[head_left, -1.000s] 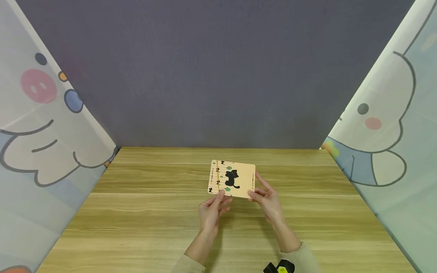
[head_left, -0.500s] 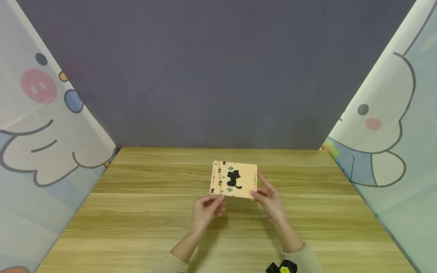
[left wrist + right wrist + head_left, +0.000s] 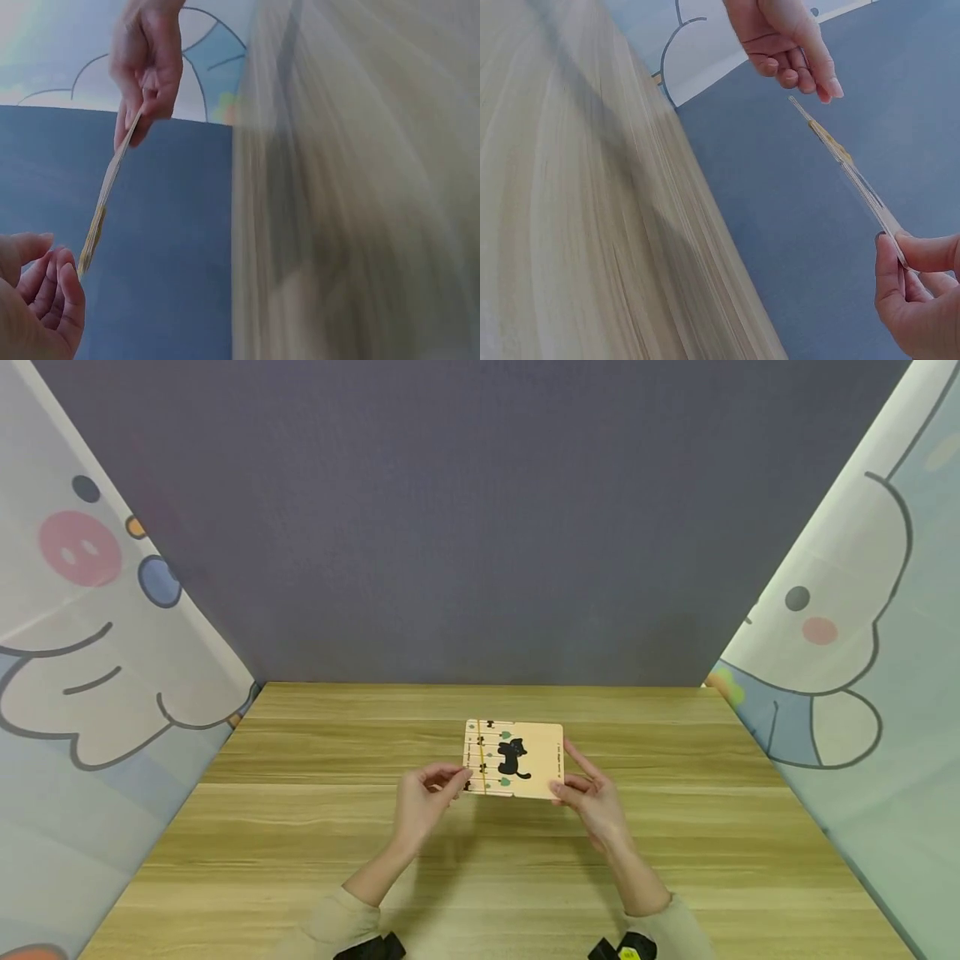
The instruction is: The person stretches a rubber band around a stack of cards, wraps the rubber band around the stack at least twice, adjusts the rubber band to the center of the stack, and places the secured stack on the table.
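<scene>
A flat cream card packet [image 3: 536, 752] with a black cat print is held up over the table, its printed face toward the head camera. Around its left part runs a thin yellow rubber band [image 3: 482, 760]. My right hand [image 3: 596, 810] pinches the packet's lower right corner between thumb and fingers, the index finger stretched along behind its right edge. At the left edge is my left hand [image 3: 423, 797], which overlaps the packet's corner in the head view. In the right wrist view, the left hand [image 3: 795, 45] has loosely bent fingers and a gap to the packet's end [image 3: 799, 106].
Beneath the hands lies a wood-grain table [image 3: 300, 827]. A dark grey panel [image 3: 480, 527] rises behind its far edge. Cartoon-printed curtains stand on the left [image 3: 97, 693] and right [image 3: 847, 660]. Black straps with camera mounts [image 3: 626, 947] sit at the wrists.
My left hand has let go of the packet's lower edge and moved left, to its left corner. The right hand keeps its pinch, and the packet has shifted only slightly.
</scene>
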